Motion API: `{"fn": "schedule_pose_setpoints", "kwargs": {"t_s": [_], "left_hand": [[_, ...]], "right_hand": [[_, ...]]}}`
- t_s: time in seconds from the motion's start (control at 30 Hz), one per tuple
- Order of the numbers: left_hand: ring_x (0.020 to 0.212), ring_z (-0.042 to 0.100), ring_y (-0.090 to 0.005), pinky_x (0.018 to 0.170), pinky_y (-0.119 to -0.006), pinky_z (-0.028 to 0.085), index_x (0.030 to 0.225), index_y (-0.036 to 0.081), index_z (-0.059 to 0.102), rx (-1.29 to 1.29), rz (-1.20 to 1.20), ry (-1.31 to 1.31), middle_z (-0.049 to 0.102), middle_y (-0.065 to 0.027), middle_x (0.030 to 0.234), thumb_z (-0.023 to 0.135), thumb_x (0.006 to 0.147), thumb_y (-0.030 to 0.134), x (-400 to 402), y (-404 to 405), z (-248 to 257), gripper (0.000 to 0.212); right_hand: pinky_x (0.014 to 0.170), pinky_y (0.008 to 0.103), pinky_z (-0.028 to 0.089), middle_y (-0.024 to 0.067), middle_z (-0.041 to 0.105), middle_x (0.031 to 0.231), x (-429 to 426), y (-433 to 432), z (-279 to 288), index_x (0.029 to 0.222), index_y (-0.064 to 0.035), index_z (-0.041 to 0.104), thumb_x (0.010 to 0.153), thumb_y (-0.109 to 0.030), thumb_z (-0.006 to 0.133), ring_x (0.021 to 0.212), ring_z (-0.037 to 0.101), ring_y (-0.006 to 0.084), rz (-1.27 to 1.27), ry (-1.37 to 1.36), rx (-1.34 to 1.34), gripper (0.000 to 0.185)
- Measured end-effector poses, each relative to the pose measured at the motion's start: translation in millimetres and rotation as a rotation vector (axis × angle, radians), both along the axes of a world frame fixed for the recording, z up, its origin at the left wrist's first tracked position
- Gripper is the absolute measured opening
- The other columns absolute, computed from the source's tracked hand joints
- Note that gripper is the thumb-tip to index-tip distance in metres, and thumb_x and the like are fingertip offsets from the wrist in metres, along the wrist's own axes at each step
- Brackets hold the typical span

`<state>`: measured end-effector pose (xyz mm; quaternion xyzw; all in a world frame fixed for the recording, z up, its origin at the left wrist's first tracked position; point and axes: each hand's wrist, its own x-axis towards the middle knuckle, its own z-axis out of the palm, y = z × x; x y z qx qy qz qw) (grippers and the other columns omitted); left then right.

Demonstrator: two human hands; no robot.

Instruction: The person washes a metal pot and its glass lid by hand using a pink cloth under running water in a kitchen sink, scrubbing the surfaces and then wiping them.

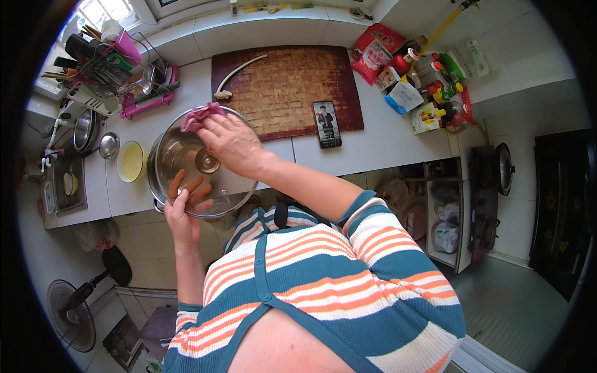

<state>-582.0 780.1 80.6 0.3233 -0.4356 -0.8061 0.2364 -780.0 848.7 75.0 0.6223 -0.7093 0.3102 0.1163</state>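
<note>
My left hand (181,215) grips the near rim of a round glass pot lid (235,186), its fingers showing brownish through the glass. Against the lid's upper left edge, my right hand (235,144) presses a pink cloth (201,116) under its fingers. A round knob (207,161) sits at the lid's middle. Partly hidden beneath the lid is a metal pot (153,175) on the white counter. To its left stands a yellowish bowl (131,162), with a steel ladle (109,145) close by.
Behind the lid lies a large wooden cutting board (289,88) bearing a scallion-like stalk (238,72). A lit phone (327,125) overlaps its near edge. Sauce bottles and packets (424,88) crowd the right corner. A pink-based dish rack (149,100) and a sink (70,186) are left.
</note>
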Motion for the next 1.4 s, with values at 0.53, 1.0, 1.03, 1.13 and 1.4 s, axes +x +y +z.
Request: {"fn": "schedule_pose_setpoints", "kwargs": {"t_s": [0.53,1.0,1.03,1.13,1.4], "left_hand": [[0.097,0.063,-0.0282,0.071,-0.037,0.058,0.134,0.007,0.038,-0.008,0.086,0.07,0.055,-0.0201,0.118,0.044,0.091,0.007,-12.8,-2.7,-3.4,0.044],[0.093,0.064,-0.0255,0.069,-0.035,0.057,0.132,0.007,0.04,0.023,0.088,0.132,0.059,-0.0179,0.112,0.042,0.097,0.021,-15.2,-15.6,-2.6,0.037],[0.093,0.064,-0.0259,0.068,-0.035,0.057,0.131,0.006,0.04,0.026,0.077,0.127,0.059,-0.0186,0.112,0.042,0.097,0.02,-13.5,-15.9,-1.6,0.037],[0.089,0.066,-0.0281,0.064,-0.034,0.058,0.13,0.006,0.042,0.049,0.063,0.144,0.06,-0.0204,0.109,0.042,0.096,0.016,-9.4,-16.9,0.0,0.036],[0.081,0.068,-0.0314,0.061,-0.034,0.058,0.121,0.004,0.048,0.339,-0.151,0.191,0.065,-0.02,0.1,0.05,0.093,0.018,-15.7,-11.0,-0.6,0.032]], "right_hand": [[0.057,0.0213,0.051,0.0061,0.062,0.08,-19.4,43.0,47.1,0.104,-0.0033,0.055,0.09,-0.008,0.052,0.064,0.059,0.008,0.141,-1.434,-0.407,0.015],[0.089,0.0395,0.045,0.0139,0.061,0.103,-1.7,40.1,2.9,0.101,-0.004,0.058,0.08,-0.005,0.058,0.099,0.057,0.0308,0.359,-0.152,0.081,0.021],[0.089,0.0389,0.046,0.0135,0.061,0.105,-16.8,41.7,6.1,0.103,-0.0051,0.058,0.083,-0.005,0.057,0.099,0.058,0.0309,0.281,-0.094,0.111,0.021],[0.078,0.0355,0.051,0.0085,0.064,0.095,-46.4,37.1,24.0,0.105,-0.0049,0.058,0.088,-0.006,0.055,0.089,0.062,0.0215,-0.007,-0.47,-0.134,0.018],[0.098,0.0382,0.041,0.0101,0.053,0.125,-36.5,19.2,60.0,0.129,-0.0014,0.043,0.095,-0.039,0.039,0.115,0.051,0.0228,0.569,-2.157,-0.239,0.051]]}}
